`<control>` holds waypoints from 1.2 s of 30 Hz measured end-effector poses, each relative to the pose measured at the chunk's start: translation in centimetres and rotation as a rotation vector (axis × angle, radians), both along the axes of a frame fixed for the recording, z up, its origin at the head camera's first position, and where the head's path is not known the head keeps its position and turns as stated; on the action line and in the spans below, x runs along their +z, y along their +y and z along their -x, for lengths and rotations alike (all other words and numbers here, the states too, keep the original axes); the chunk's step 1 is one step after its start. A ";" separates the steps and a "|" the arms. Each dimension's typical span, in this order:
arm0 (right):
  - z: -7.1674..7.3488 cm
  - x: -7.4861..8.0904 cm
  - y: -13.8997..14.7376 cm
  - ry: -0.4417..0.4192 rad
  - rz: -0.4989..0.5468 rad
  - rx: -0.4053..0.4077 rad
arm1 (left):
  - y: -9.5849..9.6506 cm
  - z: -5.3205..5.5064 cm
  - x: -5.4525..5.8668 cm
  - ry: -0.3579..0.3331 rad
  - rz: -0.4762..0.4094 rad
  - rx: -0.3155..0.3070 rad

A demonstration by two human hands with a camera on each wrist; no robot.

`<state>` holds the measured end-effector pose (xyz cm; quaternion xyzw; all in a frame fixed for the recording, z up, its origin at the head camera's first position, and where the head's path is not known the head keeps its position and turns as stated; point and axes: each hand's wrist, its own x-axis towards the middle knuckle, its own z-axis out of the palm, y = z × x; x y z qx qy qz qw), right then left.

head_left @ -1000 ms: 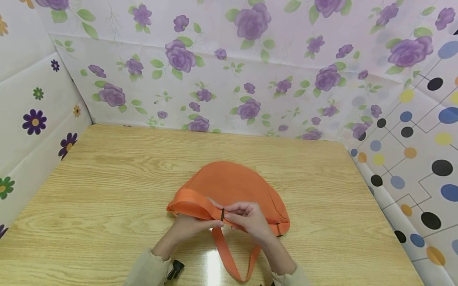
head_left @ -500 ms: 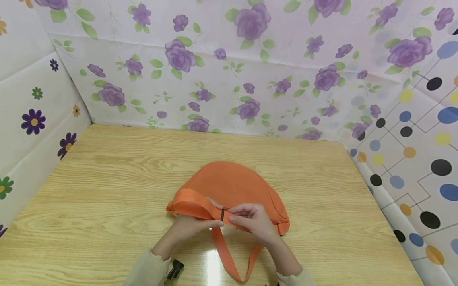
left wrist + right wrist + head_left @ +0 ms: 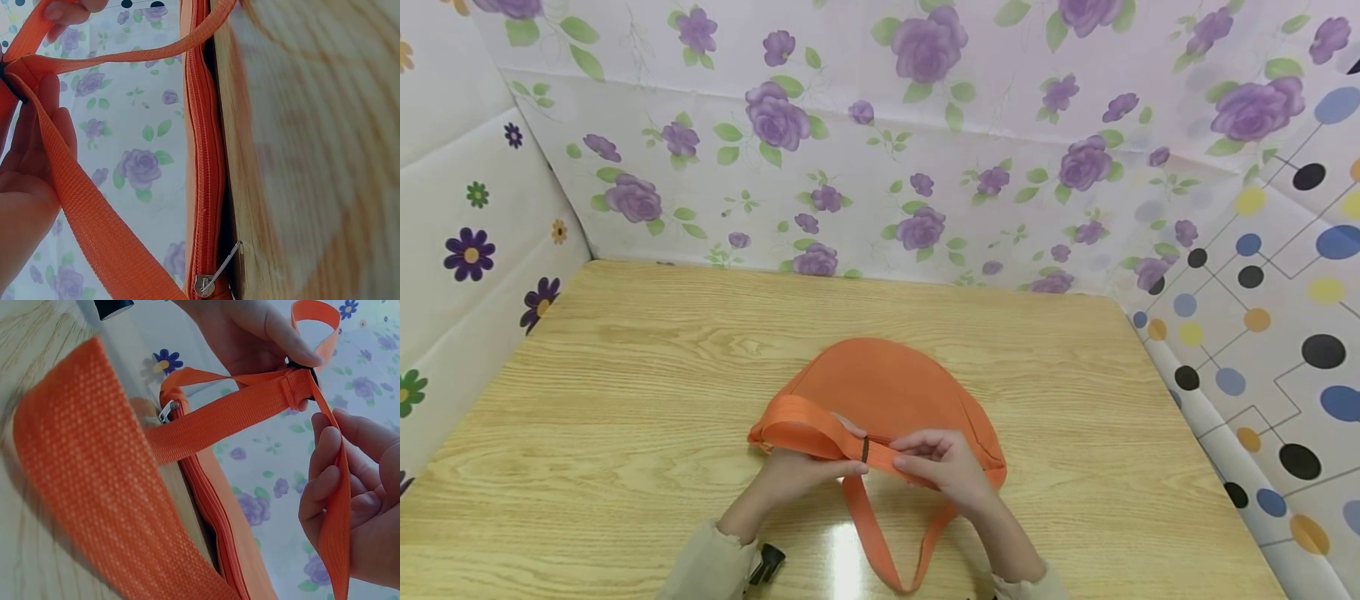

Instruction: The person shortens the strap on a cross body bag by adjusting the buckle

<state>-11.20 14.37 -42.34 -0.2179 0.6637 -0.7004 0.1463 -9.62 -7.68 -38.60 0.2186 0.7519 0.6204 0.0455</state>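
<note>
An orange half-moon waist bag (image 3: 880, 383) lies on the wooden table. My left hand (image 3: 808, 473) pinches the black strap slider (image 3: 865, 450) between thumb and fingers, with the webbing around it. Just right of the slider, my right hand (image 3: 951, 471) grips the flat orange strap (image 3: 337, 519) between thumb and curled fingers. A raised loop of webbing (image 3: 793, 408) arches left of the slider. Another length, the hanging strap (image 3: 872, 537), droops in a V toward the front. In the left wrist view, the bag's zipper (image 3: 203, 150) runs along its edge, with a metal zipper pull (image 3: 222, 269).
A small black piece (image 3: 767, 565) shows beside the left sleeve (image 3: 711, 562). The wooden table (image 3: 625, 375) extends around the bag. Patterned sheets (image 3: 850, 167) stand behind and at both sides.
My right hand has slid a little to the right along the strap, away from the slider, leaving more webbing between them. My left hand and the bag have stayed in place.
</note>
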 end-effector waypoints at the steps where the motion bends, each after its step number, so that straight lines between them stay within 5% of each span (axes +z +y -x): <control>1: 0.0 0.0 0.1 0.003 0.000 0.000 | 0.0 0.0 0.0 0.002 -0.002 0.000; 36: 0.2 -0.1 -1.2 0.011 0.144 -0.011 | -0.2 0.0 0.0 0.004 -0.018 0.018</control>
